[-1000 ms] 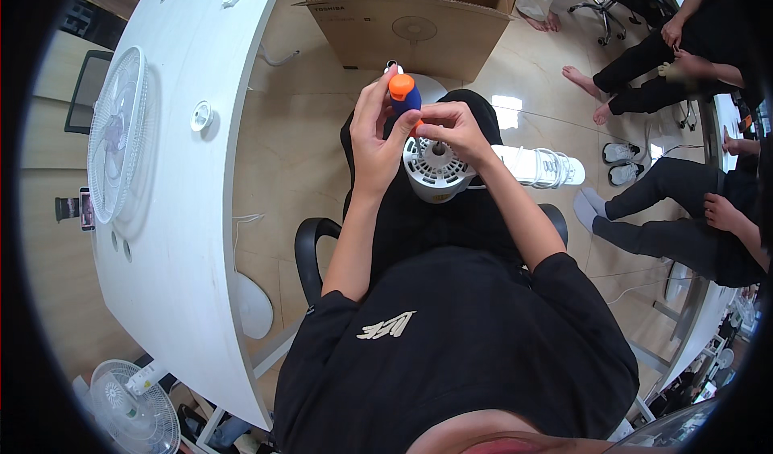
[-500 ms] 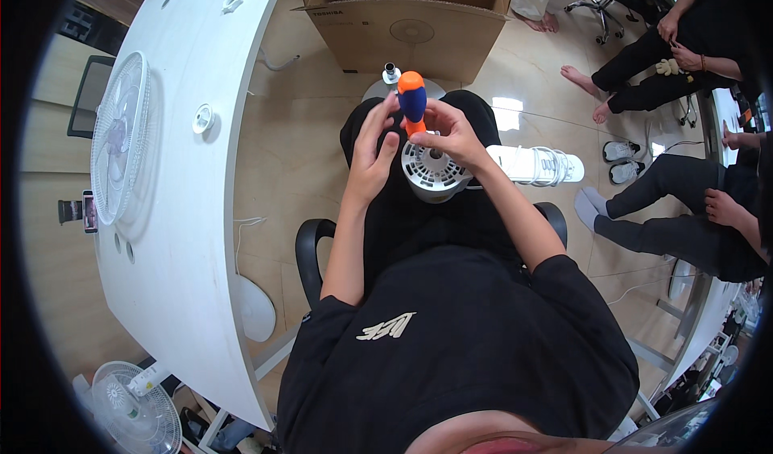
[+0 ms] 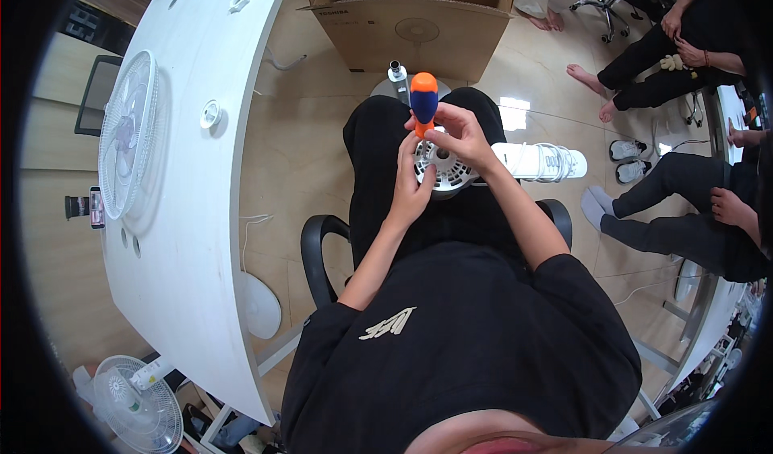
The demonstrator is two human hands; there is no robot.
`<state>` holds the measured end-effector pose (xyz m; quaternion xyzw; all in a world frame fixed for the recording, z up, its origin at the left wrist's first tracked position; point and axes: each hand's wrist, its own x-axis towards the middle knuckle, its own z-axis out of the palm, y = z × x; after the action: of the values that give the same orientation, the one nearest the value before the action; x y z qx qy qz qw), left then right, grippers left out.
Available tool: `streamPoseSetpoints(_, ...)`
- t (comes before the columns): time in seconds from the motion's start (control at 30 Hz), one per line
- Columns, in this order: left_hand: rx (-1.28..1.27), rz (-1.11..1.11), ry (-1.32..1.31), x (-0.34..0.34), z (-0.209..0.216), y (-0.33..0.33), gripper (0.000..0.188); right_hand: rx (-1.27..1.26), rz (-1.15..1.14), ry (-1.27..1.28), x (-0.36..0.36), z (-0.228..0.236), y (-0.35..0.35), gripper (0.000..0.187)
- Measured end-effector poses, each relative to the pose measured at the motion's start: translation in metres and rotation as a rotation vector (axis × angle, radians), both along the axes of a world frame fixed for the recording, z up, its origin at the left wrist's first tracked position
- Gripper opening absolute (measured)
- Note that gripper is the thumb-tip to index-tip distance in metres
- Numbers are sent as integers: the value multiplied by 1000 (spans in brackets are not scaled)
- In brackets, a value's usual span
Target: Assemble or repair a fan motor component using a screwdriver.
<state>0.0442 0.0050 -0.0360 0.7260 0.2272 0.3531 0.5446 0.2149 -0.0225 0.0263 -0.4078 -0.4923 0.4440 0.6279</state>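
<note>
Screwdriver work under way, apparently unfinished. My right fingers (image 3: pixel 449 116) grip the collar of an upright blue-and-orange plastic screwdriver (image 3: pixel 424 105) above the round, slotted white motor housing (image 3: pixel 456 178) on my lap; my left fingers (image 3: pixel 407 154) meet its left edge, whether clasping I cannot tell. Tip seating is unclear. The round white wire fan grille (image 3: pixel 129 144) lies apart, unattached, on the white tabletop (image 3: pixel 189 244).

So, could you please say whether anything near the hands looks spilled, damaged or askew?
Nothing stands out: the right hand holds the orange-and-blue screwdriver over the round, white, slotted housing, the left hand touches it, and no spill or damage shows.
</note>
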Motion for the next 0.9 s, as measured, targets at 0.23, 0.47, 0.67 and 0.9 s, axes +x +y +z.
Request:
streamPoseSetpoints(0.23,-42,3,16,-5,11,-15,67,41,-10,18,-7,-2,-7,62)
streamPoseSetpoints(0.47,-22,-15,33,-15,8,-8,69,-31,-56,-84,-20,-3,-9,61)
streamPoseSetpoints(0.67,-3,38,-126,-14,29,10,47,67,-101,-222,-15,1,-7,45)
streamPoseSetpoints(0.9,-116,3,-186,-13,52,27,41,105,-138,-298,-13,5,-6,36)
